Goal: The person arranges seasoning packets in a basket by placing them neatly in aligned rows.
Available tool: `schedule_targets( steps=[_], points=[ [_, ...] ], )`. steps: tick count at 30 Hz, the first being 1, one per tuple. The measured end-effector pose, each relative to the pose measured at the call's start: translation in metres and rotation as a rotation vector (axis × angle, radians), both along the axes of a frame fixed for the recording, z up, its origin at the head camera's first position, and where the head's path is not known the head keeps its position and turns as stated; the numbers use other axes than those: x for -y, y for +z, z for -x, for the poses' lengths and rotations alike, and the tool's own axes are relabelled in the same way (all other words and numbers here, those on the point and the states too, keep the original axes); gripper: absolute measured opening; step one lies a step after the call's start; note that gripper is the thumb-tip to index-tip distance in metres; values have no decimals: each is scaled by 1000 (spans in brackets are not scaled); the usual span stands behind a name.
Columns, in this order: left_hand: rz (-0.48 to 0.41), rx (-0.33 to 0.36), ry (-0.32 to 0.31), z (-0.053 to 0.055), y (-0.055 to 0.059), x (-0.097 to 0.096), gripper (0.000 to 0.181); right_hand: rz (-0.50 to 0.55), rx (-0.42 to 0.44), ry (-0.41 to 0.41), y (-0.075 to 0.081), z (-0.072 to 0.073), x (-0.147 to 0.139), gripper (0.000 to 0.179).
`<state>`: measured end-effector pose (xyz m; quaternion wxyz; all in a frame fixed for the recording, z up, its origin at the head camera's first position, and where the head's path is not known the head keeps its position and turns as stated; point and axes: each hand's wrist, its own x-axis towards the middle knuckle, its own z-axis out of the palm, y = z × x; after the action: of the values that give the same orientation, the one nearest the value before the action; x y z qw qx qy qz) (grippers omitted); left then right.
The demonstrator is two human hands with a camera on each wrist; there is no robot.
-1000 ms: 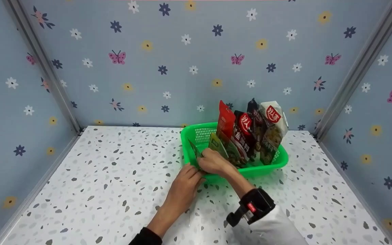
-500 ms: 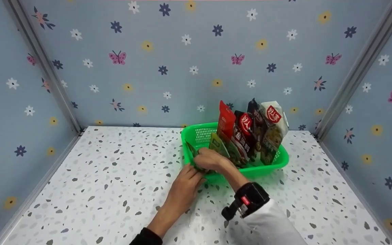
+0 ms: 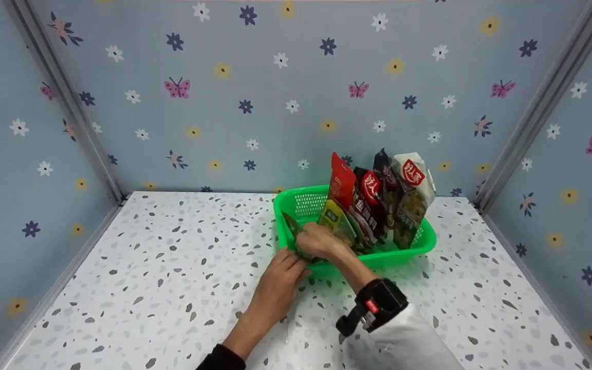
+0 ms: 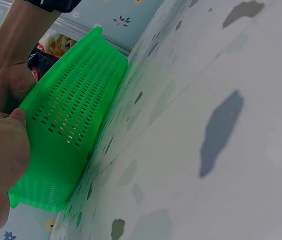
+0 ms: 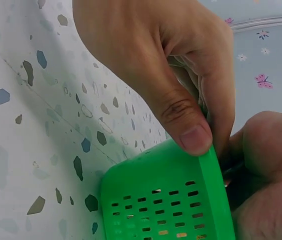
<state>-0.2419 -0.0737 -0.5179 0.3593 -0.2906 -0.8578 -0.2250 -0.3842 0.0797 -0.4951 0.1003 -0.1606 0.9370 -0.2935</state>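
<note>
A green plastic basket (image 3: 288,198) stands on the speckled table, holding several seasoning packets. At its near left corner, my left hand (image 3: 278,285) grips the rim; the thumb lies over the outer side in the right wrist view. My right hand (image 3: 321,242) reaches down inside the left end, its fingers curled at a dark green packet (image 3: 291,224) that stands tilted against the left wall. The fingertips and the packet's lower part are hidden. Just right of that hand leans a small yellow-green packet (image 3: 336,218).
Behind the yellow-green packet stand a red packet (image 3: 342,180), a black-and-red packet (image 3: 369,190), another dark packet (image 3: 386,172) and a white-topped packet (image 3: 413,177). Flower-patterned walls (image 3: 260,118) enclose the table (image 3: 172,267) on three sides.
My right hand has shifted slightly left, and the dark green packet has moved toward the basket's left wall. The yellow-green packet now leans over more, showing more of its front. My left hand stays put.
</note>
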Motion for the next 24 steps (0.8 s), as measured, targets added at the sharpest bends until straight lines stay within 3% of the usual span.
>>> schedule_targets(
  steps=[3,5,11,15,20,24],
  points=[
    [1,-18,5,0,-1,-1,11,56,-22,-29,1,-1,-6,24],
    [-4,-16,5,1,-1,-1,12,73,-38,-41,9,-8,-9,25],
    [-18,26,2,-1,-1,-1,10,121,-49,-67,49,-46,-12,31],
    [-14,54,9,-2,0,-1,8,113,-67,-84,68,-67,-11,37],
    [-20,60,12,-2,1,-1,9,111,-116,-64,62,-65,-13,45],
    [-21,39,12,-1,1,-2,10,62,-103,-38,41,-47,-19,37]
  ],
)
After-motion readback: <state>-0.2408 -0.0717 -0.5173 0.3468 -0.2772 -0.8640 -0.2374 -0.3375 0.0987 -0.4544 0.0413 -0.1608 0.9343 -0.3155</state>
